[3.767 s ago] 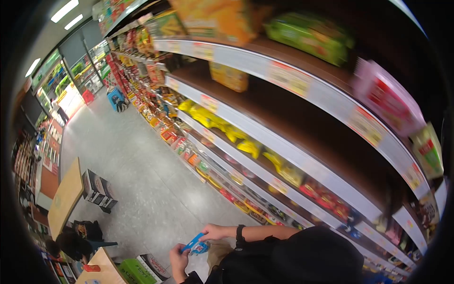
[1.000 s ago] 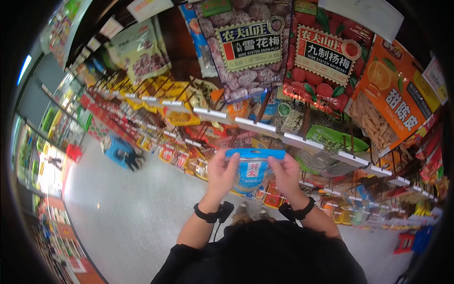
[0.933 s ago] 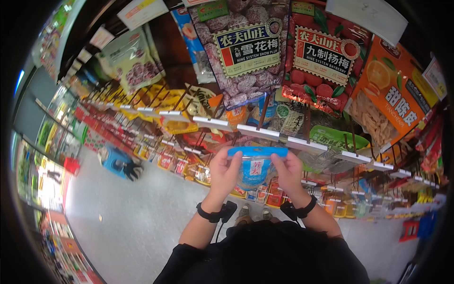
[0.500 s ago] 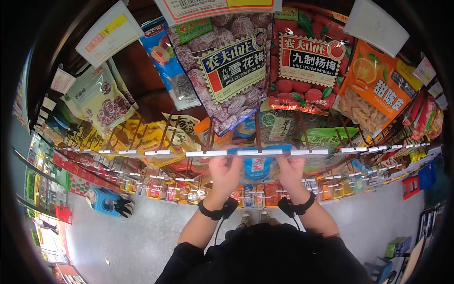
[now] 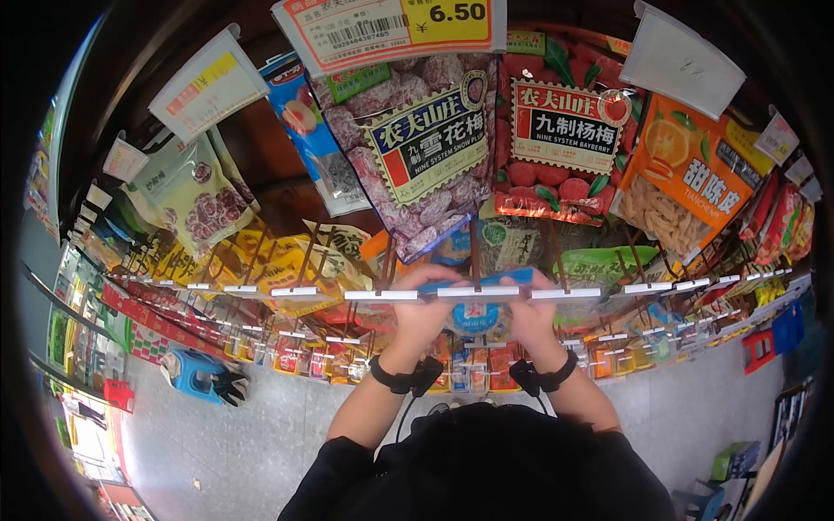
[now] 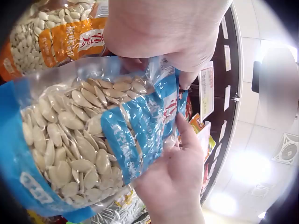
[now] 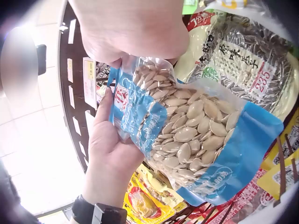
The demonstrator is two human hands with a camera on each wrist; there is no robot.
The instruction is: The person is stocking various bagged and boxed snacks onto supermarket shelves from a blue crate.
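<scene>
A clear, blue-edged bag of pale seeds [image 5: 476,320] is held behind the white hook tips at the shelf front. My left hand [image 5: 420,314] grips one side of its upper part, and my right hand [image 5: 533,325] grips the other. In the left wrist view the bag [image 6: 74,135] spreads out beyond both hands, the right hand [image 6: 173,184] low with its thumb against it. The right wrist view shows the same bag [image 7: 187,135] and my left hand [image 7: 112,151] on its blue upper part.
Above hang a purple plum bag [image 5: 426,148], a red bayberry bag [image 5: 565,130] and an orange bag [image 5: 686,178]. Several metal hooks with white tips [image 5: 382,296] stick out. A blue stool [image 5: 193,375] stands on the floor at left.
The view has turned from the aisle to face the hanging bags. Over the last half second, the held bag's blue top edge has tilted, and both hands keep their grip.
</scene>
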